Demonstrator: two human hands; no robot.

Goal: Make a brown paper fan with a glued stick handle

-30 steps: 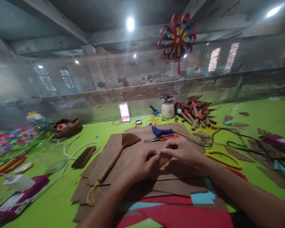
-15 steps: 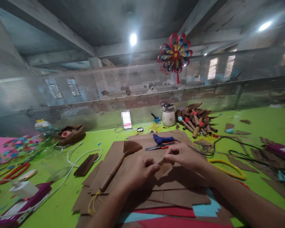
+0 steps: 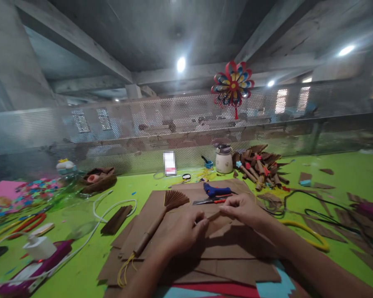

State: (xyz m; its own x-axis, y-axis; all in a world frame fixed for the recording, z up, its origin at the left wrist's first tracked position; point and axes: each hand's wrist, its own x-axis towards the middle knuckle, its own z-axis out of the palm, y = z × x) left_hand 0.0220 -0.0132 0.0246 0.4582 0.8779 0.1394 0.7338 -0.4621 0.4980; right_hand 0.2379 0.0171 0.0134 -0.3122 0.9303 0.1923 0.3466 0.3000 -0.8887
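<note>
Left hand (image 3: 188, 231) and right hand (image 3: 244, 212) are being held slightly apart; a thin brown paper strip (image 3: 214, 215) is being pinched by both over the brown sheets (image 3: 217, 269). Fingertip gap is being widened versus a second ago, so more strip is being exposed.

1 sm. strip (image 3: 214, 215), brown, narrow, looks like paper; spans the gap btwn the person's 2 hands. L end is at the thumb & fingertips of the L hand (image 3: 187, 230), R end pinched in the R hand (image 3: 244, 210). Lies on a slant, R end a bit higher, middle section fairly straight. Sits over the brown sheets (image 3: 226, 265); both ends hidden by fingers, so full length unclear.
</note>
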